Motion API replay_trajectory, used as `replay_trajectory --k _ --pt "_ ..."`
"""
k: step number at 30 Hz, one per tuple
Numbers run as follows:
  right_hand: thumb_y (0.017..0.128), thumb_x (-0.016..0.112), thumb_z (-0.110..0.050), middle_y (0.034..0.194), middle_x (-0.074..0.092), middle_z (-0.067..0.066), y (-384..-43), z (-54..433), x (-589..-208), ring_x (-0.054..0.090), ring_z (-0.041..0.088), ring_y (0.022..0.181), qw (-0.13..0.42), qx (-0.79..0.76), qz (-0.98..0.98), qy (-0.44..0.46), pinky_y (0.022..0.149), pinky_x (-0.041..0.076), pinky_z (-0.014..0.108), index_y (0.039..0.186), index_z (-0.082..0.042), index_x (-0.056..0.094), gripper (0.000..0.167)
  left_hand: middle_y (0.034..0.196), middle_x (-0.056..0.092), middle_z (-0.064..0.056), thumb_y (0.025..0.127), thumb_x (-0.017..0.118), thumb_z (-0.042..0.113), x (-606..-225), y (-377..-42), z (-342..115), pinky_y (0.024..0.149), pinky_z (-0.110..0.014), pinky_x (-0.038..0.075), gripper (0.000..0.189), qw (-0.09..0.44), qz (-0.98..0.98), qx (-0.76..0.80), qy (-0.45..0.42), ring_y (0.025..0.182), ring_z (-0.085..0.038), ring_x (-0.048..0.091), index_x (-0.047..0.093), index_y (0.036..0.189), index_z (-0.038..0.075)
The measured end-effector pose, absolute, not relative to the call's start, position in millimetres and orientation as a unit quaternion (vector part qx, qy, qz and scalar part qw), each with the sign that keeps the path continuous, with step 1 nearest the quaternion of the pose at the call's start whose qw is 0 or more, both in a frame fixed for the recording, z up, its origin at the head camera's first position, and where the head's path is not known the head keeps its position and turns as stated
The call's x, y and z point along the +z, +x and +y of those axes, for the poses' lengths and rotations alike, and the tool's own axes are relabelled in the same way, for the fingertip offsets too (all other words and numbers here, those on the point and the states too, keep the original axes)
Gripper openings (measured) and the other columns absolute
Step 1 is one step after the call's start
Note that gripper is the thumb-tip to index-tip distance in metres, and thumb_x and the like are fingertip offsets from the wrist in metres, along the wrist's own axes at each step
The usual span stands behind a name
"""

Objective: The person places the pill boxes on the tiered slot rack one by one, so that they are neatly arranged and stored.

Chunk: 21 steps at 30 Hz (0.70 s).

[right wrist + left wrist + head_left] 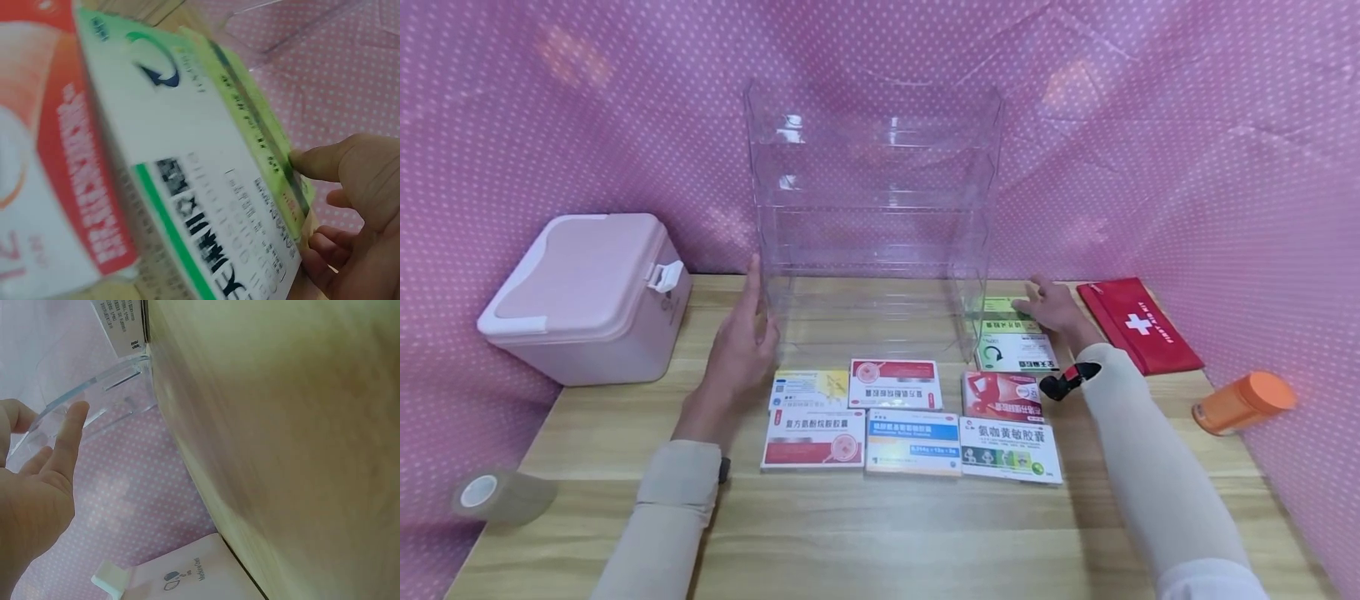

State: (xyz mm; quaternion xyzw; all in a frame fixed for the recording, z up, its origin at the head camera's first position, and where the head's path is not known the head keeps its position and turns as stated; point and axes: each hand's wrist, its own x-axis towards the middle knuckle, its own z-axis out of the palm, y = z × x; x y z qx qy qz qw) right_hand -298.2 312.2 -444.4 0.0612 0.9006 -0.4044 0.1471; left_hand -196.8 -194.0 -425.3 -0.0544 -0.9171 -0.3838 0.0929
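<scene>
We have the display rack (874, 207) at the far middle of the table (820, 533), the curtain (1150, 167) behind it. Nearer lie medicine boxes (913, 444): three in the near row, three behind, others by the rack's right side. The medicine chest (595, 292) sits far left, the tape roll (512, 497) near left; at right are the first-aid pouch (1141, 325) and, nearer, the bottle (1243, 402).

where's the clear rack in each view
Head: rack, upper middle, beside the left hand.
Left wrist: rack, upper left, by that hand.
Right wrist: rack, top, right of centre, partly shown.
Shared landmark: dotted pink cloth, in all three.
</scene>
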Motion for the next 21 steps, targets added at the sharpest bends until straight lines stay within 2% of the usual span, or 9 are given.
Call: replay_trajectory --k 4,6,8,11,14,18,21 --pt "0.110 0.058 -0.037 0.176 0.025 0.026 -301.5 312.3 -447.1 0.033 0.049 0.156 0.159 -0.403 0.898 0.082 0.129 0.035 0.067 0.173 -0.016 0.021 0.077 0.182 0.016 -0.006 0.107 0.052 0.009 -427.5 -196.9 -194.8 0.130 -0.069 0.032 0.099 0.101 -0.918 -0.379 -0.058 0.155 -0.049 0.043 -0.013 0.168 0.051" --pt "0.111 0.057 -0.037 0.168 0.037 0.028 -302.8 311.8 -448.3 0.043 0.047 0.146 0.154 -0.390 0.904 0.081 0.123 0.044 0.062 0.170 -0.013 0.033 0.068 0.181 0.020 -0.009 0.107 0.053 0.008 -427.9 -197.1 -194.7 0.129 -0.069 0.033 0.099 0.106 -0.918 -0.378 -0.060 0.153 -0.049 0.045 -0.012 0.169 0.050" --pt "0.111 0.055 -0.036 0.157 0.047 0.028 -303.5 311.4 -449.5 0.051 0.043 0.131 0.148 -0.385 0.907 0.082 0.111 0.051 0.054 0.163 -0.011 0.044 0.059 0.180 0.022 -0.011 0.107 0.053 0.008 -428.7 -197.8 -194.7 0.128 -0.070 0.034 0.099 0.109 -0.917 -0.378 -0.062 0.152 -0.050 0.046 -0.012 0.170 0.048" --pt "0.112 0.054 -0.034 0.145 0.056 0.027 -303.6 310.8 -450.2 0.056 0.039 0.122 0.137 -0.379 0.912 0.076 0.102 0.052 0.045 0.155 -0.009 0.054 0.049 0.180 0.022 -0.011 0.107 0.054 0.008 -429.0 -198.5 -194.3 0.127 -0.070 0.035 0.099 0.110 -0.917 -0.377 -0.064 0.151 -0.050 0.047 -0.012 0.170 0.047" --pt "0.113 0.054 -0.034 0.143 0.059 0.027 -301.6 311.5 -448.4 0.058 0.039 0.121 0.136 -0.374 0.915 0.064 0.104 0.052 0.047 0.153 -0.006 0.054 0.049 0.181 0.018 -0.008 0.107 0.053 0.007 -428.2 -198.4 -194.1 0.128 -0.069 0.034 0.099 0.101 -0.918 -0.379 -0.061 0.153 -0.049 0.045 -0.013 0.170 0.047" --pt "0.111 0.057 -0.036 0.149 0.055 0.029 -296.5 317.6 -442.6 0.056 0.042 0.129 0.157 -0.370 0.915 0.039 0.117 0.050 0.058 0.162 -0.004 0.043 0.061 0.181 0.018 -0.008 0.107 0.053 0.007 -426.6 -197.1 -194.1 0.128 -0.070 0.033 0.101 0.090 -0.918 -0.382 -0.055 0.154 -0.049 0.044 -0.015 0.168 0.051" --pt "0.109 0.062 -0.039 0.149 0.055 0.029 -293.2 323.8 -439.1 0.055 0.044 0.130 0.174 -0.360 0.916 0.028 0.121 0.048 0.063 0.164 -0.003 0.039 0.070 0.181 0.018 -0.009 0.107 0.053 0.007 -426.2 -196.9 -194.3 0.128 -0.070 0.033 0.101 0.093 -0.919 -0.379 -0.056 0.154 -0.049 0.045 -0.015 0.168 0.051"
